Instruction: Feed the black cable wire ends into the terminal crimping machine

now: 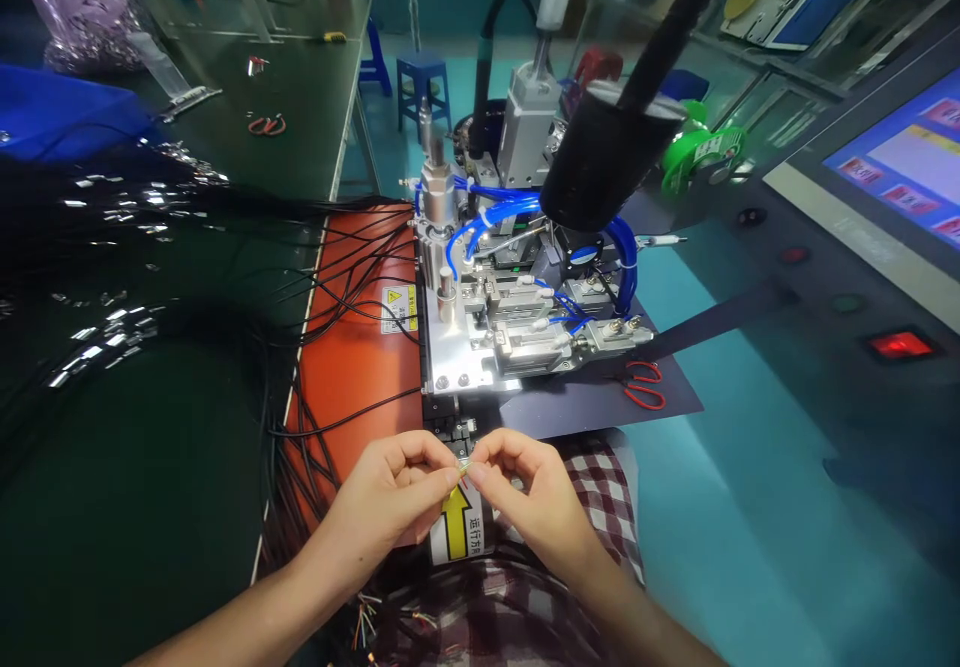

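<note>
My left hand [401, 487] is pinched at the lower centre, thumb against forefinger, on thin coloured wires [463, 468]. From the other side my right hand [521, 482] pinches the same wires, its fingertips almost touching the left ones. Only a short bit of the wires shows between the fingertips. Just below the fingertips lies a white label with a yellow arrow [456, 527]. A black track with small connector blocks [459, 432] runs behind them, partly hidden by the fingers.
Ahead stands a metal machine [525, 337] with blue air tubes [510, 209]. Black cables [307, 427] cross the orange surface [360, 347] at left. Red-handled scissors [645, 387] lie on the grey plate right of the machine. A control panel [862, 247] with a screen stands at right.
</note>
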A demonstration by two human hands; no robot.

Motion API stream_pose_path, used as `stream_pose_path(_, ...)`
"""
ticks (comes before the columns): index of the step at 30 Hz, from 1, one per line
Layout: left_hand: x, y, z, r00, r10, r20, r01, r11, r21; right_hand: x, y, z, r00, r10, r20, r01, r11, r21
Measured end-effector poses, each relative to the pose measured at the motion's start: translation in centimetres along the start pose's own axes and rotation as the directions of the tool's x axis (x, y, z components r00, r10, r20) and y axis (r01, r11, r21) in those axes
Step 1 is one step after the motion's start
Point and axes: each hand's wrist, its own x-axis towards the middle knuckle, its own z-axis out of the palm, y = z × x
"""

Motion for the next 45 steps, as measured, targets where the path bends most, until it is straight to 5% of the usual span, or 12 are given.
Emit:
stream_pose_path(9,0.1,-0.1,0.1,1.0,0.01,-0.007,-0.01,1.0,0.015,0.2,0.7,0.5,0.997,0.072,0.021,-0.075,0.986,0.151)
stream_pose_path(19,0.0,-0.1,0.3,0.999,0.002,-0.036,-0.001,1.0,0.015,0.0,0.7,0.0,0.999,0.048,0.021,-0.05,0.994,0.099)
stream_pose_path(27,0.1,-0.2,0.2,0.998,0.048,-0.028,-0.044,0.991,0.123,-0.6,1.0,0.5,0.967,-0.237,-0.091,0.215,0.955,-0.204)
stream_pose_path(30,0.1,-0.6,0.5,0.974,0.213,-0.08,-0.188,0.951,0.247,-0.4,1.0,0.5,0.973,-0.209,-0.095,0.192,0.968,-0.16)
stream_pose_path(34,0.2,-1.2,0.9,0.841,0.535,-0.083,-0.455,0.781,0.427,0.1,1.2,0.3,0.999,0.031,-0.011,-0.029,0.99,0.138)
stream_pose_path(45,0.9,-0.8,0.4,0.873,0.486,-0.044,-0.431,0.811,0.396,-0.2,1.7,0.4,0.997,-0.037,-0.063,0.043,0.995,0.088)
